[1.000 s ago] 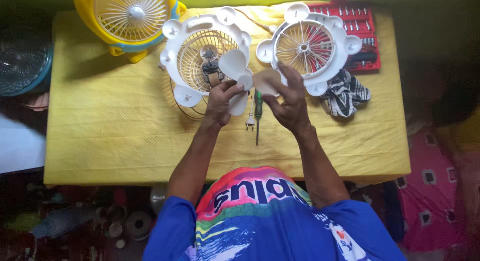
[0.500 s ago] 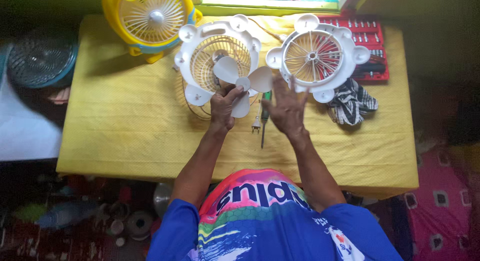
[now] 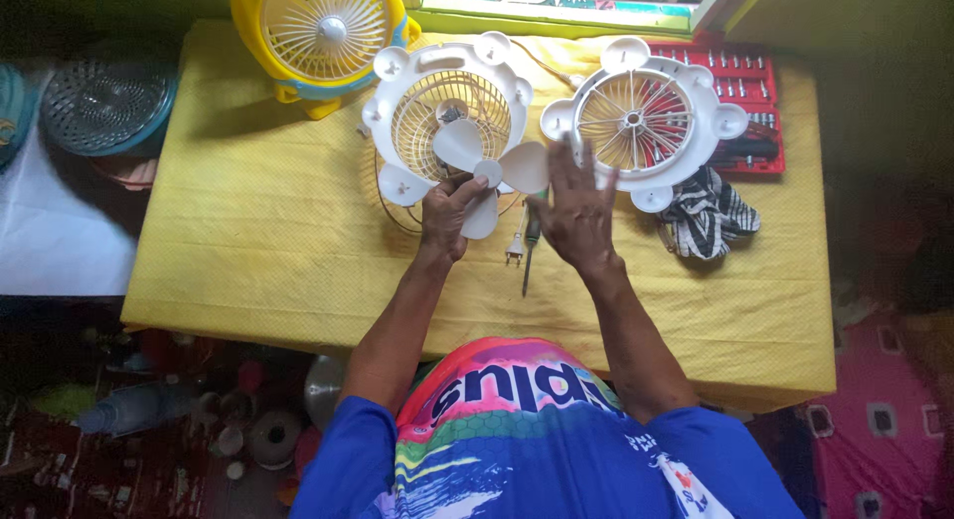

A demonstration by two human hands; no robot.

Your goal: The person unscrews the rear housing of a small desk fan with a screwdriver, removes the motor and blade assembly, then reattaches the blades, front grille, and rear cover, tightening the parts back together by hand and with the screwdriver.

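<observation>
My left hand (image 3: 449, 213) grips a white three-bladed fan propeller (image 3: 487, 171) by its hub, above the yellow-covered table (image 3: 248, 241). My right hand (image 3: 578, 211) is spread flat with fingers apart, its fingertips beside one blade, holding nothing. Just behind the propeller lies a white fan body with a cream grille (image 3: 447, 112). To its right rests a white front grille cover (image 3: 641, 117). A green-handled screwdriver (image 3: 530, 246) and a white power plug (image 3: 515, 246) lie on the cloth between my hands.
A yellow small fan (image 3: 323, 32) stands at the table's back left. A red case of screwdriver bits (image 3: 750, 82) sits at the back right, with a striped black-and-white cloth (image 3: 708, 216) in front of it. A teal fan grille (image 3: 104, 102) lies off the table's left side.
My right hand has let go of the propeller and spread open beside it. My left hand still holds the propeller.
</observation>
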